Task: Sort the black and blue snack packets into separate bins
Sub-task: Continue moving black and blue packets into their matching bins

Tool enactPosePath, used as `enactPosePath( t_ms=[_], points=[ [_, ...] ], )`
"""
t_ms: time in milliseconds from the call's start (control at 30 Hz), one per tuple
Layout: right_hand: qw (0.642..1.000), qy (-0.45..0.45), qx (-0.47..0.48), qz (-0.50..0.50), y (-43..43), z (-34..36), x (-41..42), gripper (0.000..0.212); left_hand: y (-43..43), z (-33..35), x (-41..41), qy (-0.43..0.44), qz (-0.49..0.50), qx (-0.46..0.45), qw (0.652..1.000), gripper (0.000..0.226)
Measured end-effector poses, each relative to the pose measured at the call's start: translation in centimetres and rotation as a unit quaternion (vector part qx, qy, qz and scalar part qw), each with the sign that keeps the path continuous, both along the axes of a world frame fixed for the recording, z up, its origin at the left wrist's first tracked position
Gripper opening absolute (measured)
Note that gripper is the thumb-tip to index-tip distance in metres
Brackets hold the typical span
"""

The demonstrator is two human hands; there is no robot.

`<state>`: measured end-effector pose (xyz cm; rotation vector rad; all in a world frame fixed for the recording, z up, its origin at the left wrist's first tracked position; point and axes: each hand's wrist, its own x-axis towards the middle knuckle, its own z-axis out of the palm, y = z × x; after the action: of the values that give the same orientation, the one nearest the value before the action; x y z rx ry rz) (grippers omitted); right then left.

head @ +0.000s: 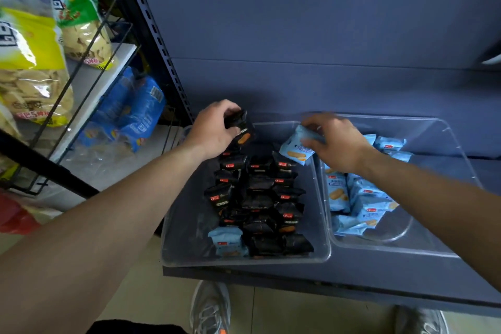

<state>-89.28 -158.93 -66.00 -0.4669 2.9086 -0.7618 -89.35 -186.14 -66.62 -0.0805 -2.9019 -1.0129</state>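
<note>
Two clear plastic bins sit side by side on a dark blue shelf. The left bin (pixel 187 236) holds several black snack packets (pixel 260 198) and one blue packet (pixel 227 243) at its front. The right bin (pixel 444 171) holds several blue packets (pixel 363 203). My left hand (pixel 214 130) grips a black packet (pixel 241 127) above the far end of the left bin. My right hand (pixel 336 141) pinches a blue packet (pixel 295 149) over the wall between the two bins; the hand is motion-blurred.
A wire rack (pixel 89 106) at the left carries large yellow and green snack bags (pixel 32 62) and blue bags (pixel 132 114) lower down. The slotted shelf post (pixel 160 49) rises behind the left bin. My shoes (pixel 211 306) show below the shelf's front edge.
</note>
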Motion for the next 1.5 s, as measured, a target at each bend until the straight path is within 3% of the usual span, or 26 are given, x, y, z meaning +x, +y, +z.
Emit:
enactPosePath(
  t_ms=[267, 567, 733, 900, 1100, 1200, 1500],
  points=[
    [0.999, -0.016, -0.016, 0.034, 0.6, -1.6, 1.4, 0.032, 2.4, -3.1, -2.0, -0.03, -0.03, -0.012, 0.999, 0.035],
    [0.998, -0.023, 0.004, 0.062, 0.2, -2.9, 1.8, 0.036, 3.6, -6.0, -1.2, 0.073, 0.008, -0.112, 0.991, 0.027],
    [0.997, -0.022, 0.004, 0.068, 0.4, -2.9, 1.8, 0.038, 3.9, -7.2, -0.4, 0.005, -0.046, -0.097, 0.994, 0.022],
    [0.997, -0.014, -0.01, 0.074, 0.8, -1.4, 2.0, 0.036, 3.4, -5.4, 0.1, 0.019, -0.017, -0.077, 0.997, 0.02],
    [0.998, 0.027, -0.052, 0.008, 4.9, 3.2, 1.6, 0.033, 5.1, -1.4, 1.3, -0.022, -0.009, -0.011, 1.0, 0.016],
    [0.998, 0.035, -0.052, -0.032, 8.9, 4.4, 2.0, 0.032, 8.4, -0.2, 2.5, -0.018, -0.049, 0.003, 0.999, 0.014],
    [0.993, -0.02, 0.037, -0.112, 19.8, 2.1, 6.0, 0.034, 18.0, -0.5, 3.7, -0.033, -0.2, -0.09, 0.975, 0.022]
  ],
)
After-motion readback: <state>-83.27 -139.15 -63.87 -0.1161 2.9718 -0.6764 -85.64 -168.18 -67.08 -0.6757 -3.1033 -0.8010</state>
